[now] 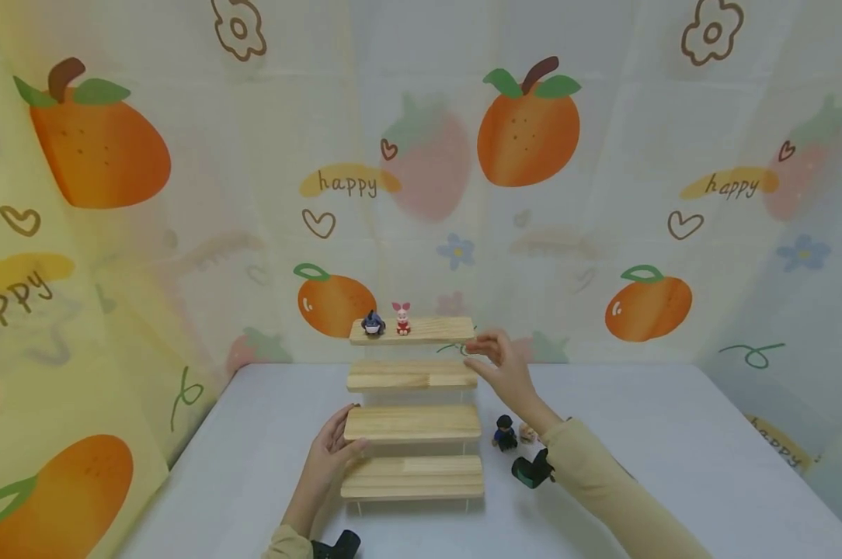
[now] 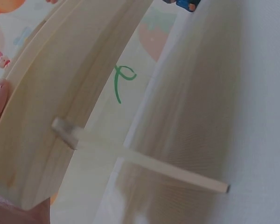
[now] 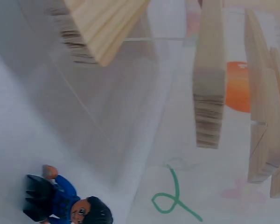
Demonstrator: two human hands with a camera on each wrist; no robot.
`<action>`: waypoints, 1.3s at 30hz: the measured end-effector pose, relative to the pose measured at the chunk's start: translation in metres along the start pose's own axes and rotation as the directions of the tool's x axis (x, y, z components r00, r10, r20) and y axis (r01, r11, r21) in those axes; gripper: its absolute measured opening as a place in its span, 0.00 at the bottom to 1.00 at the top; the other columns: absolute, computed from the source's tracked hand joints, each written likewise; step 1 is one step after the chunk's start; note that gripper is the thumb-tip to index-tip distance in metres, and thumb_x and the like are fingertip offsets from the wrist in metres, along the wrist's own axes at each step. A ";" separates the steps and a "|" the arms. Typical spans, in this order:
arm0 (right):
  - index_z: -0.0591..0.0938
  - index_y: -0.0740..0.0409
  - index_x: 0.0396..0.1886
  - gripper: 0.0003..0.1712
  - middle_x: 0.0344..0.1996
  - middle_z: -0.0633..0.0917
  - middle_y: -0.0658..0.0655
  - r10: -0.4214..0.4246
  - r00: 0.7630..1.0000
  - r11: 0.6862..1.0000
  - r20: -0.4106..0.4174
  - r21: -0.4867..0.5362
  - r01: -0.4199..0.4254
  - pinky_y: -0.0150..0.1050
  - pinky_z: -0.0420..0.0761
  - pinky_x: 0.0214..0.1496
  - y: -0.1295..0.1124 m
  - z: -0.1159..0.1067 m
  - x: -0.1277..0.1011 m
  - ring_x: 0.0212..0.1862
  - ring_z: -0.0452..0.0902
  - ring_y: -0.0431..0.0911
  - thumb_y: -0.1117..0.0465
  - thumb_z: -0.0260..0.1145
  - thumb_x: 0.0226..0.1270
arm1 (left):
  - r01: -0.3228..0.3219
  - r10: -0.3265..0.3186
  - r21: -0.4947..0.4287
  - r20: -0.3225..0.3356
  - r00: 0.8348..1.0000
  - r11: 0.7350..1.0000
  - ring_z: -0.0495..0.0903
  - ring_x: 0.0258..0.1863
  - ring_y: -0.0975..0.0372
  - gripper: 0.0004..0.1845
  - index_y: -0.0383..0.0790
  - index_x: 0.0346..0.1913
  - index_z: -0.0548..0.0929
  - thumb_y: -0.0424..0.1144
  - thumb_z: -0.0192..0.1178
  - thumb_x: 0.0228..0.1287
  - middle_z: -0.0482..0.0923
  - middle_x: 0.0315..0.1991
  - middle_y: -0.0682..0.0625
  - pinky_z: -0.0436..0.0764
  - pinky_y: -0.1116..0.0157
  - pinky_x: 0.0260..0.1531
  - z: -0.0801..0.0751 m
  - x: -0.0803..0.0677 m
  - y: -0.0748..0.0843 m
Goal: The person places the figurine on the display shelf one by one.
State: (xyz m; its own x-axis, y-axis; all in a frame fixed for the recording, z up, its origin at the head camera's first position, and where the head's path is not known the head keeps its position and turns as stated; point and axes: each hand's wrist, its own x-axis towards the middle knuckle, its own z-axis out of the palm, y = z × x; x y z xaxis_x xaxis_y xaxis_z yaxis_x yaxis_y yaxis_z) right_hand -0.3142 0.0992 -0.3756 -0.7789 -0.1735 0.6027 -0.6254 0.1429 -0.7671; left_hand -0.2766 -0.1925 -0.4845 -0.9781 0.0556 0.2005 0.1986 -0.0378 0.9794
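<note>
The wooden stand [image 1: 412, 376], with its four stepped boards, is just below the centre of the head view, and its pale front legs [image 2: 154, 163] seem to reach the white table [image 1: 253, 435]. My left hand [image 1: 326, 460] grips the left end of the second board from the bottom [image 1: 417, 423], fingers behind and thumb at the front edge. My right hand [image 1: 506, 374] is at the right end of the top board [image 1: 438, 330], fingers bent, with a gap between them and the thumb; I see nothing held there, and I can't tell whether the fingertips touch the wood.

I judge the step in hand to be steadying the stand. To do it well, I should keep the boards level and press evenly from both ends, because a blue-grey figurine [image 1: 373, 324] and a pink-eared figurine [image 1: 402, 320] sit on the left half of the top board and could topple with a jolt.

Right of the stand, a dark-haired figure in blue [image 1: 505, 432] and a pale-faced one [image 1: 527, 433] are on the table near my right sleeve [image 1: 603, 473], so I'd best keep that forearm lifted. Behind everything hangs a fruit-printed backdrop [image 1: 421, 252].
</note>
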 end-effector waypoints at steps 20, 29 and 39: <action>0.67 0.79 0.44 0.20 0.39 0.77 0.74 0.075 0.996 0.996 -0.051 -0.049 -0.078 0.47 0.68 0.55 0.001 -0.018 -0.037 0.44 0.73 0.65 0.78 0.63 0.52 | 0.012 -0.012 -0.001 -0.010 1.000 1.000 0.63 0.59 0.50 0.37 0.31 0.63 0.60 0.30 0.65 0.50 0.58 0.63 0.39 0.68 0.70 0.52 0.001 -0.005 -0.004; 0.69 0.75 0.43 0.19 0.39 0.79 0.70 0.056 0.995 0.993 -0.082 -0.098 -0.064 0.41 0.71 0.53 0.002 -0.031 -0.042 0.43 0.73 0.63 0.79 0.63 0.52 | 0.015 -0.015 0.019 -0.007 1.000 1.000 0.63 0.59 0.53 0.38 0.34 0.64 0.60 0.33 0.66 0.50 0.59 0.63 0.42 0.66 0.69 0.54 0.000 -0.002 0.001; 0.69 0.72 0.45 0.19 0.40 0.79 0.67 0.114 0.987 0.981 -0.111 -0.147 -0.130 0.49 0.67 0.56 0.003 -0.046 -0.051 0.45 0.74 0.60 0.75 0.64 0.54 | -0.007 0.007 0.016 -0.001 1.000 1.000 0.61 0.60 0.52 0.38 0.31 0.64 0.59 0.32 0.66 0.50 0.57 0.64 0.40 0.65 0.71 0.53 0.000 0.000 -0.001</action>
State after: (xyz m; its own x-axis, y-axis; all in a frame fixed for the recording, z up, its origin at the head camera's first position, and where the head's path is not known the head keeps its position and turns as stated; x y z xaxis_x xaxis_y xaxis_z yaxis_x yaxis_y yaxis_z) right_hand -0.2789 0.1530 -0.3986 -0.8454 -0.0465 0.5321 -0.5191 0.3058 -0.7981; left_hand -0.2765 -0.1924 -0.4857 -0.9767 0.0548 0.2074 0.2065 -0.0219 0.9782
